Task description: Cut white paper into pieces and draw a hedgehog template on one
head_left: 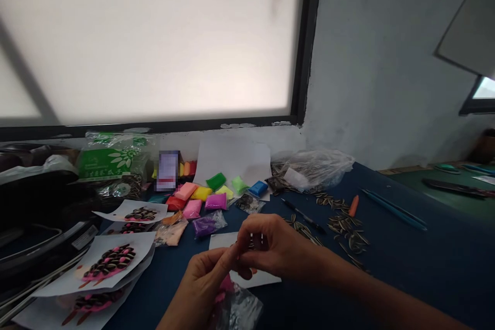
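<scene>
My left hand (203, 281) is closed around a see-through plastic bag (245, 309) with bright pink modelling clay in it. The fingertips of my right hand (273, 247) are pinched together and meet the thumb and finger of my left. Whatever lies between them is too small or hidden to name. Under both hands a white paper sheet (266, 279) lies on the blue table, its middle mostly covered by my fingers. Just beyond my right hand are a black pen (303, 215) and scattered striped sunflower seeds (350, 227).
Left are stacked paper sheets (145, 247) bearing seed-and-pink-clay hedgehog shapes. Behind lie colourful clay packets (201, 194), a green seed bag (112, 157) and a phone (168, 170) with a blurred screen. Rightward are an orange stick (353, 206), blue tweezers (394, 210) and a plastic bag (325, 167).
</scene>
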`<state>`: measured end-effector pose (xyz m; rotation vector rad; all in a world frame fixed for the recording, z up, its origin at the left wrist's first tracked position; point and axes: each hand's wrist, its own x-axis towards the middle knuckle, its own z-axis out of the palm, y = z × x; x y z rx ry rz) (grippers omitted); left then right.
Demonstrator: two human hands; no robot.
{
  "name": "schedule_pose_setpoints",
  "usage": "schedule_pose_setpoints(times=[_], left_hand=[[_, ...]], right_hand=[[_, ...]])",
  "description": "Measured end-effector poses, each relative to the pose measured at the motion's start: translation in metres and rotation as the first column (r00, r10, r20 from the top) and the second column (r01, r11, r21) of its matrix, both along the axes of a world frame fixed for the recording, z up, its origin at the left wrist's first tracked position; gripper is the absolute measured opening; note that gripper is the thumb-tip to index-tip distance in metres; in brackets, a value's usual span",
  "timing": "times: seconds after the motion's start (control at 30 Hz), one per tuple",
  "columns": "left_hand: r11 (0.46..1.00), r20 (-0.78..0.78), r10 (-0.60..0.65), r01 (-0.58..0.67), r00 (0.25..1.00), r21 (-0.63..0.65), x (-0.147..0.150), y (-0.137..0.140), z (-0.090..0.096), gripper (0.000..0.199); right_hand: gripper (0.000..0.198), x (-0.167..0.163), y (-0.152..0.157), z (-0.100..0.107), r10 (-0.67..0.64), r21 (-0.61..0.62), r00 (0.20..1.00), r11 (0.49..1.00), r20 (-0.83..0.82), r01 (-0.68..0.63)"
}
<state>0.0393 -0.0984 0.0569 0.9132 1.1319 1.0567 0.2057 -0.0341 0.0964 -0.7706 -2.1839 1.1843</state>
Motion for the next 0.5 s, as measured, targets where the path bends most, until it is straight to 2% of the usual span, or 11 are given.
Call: schedule_pose_setpoints(times=[0.13,0.27,0.33,0.5], left_hand=[[0.998,-0.025,-0.005,0.006,1.000,0.055,-0.001,0.005,-0.009,0.060],[0.996,-0.022,-0.003,0.005,1.000,0.090,0.000,0.006,-0.014,0.062],[0.999,-0.002,-0.012,0.012,1.000,0.044,0.000,0.005,-0.013,0.063],[0.999,0.007,0.012,-0.011,1.000,-0.053,0.003,0.001,-0.007,0.060]], right_hand=[[0.014,0.000,-0.002,-0.003,-0.021,0.100,0.998,0.995,0.062,0.014],[0.012,-0.001,-0.005,-0.005,-0.053,0.130,0.996,0.991,0.075,0.043],[0.014,-0.002,-0.006,-0.004,-0.078,0.117,0.994,0.991,0.081,0.068],[0.015,-0.002,-0.004,-0.001,-0.054,-0.038,0.998,0.998,-0.019,0.054]])
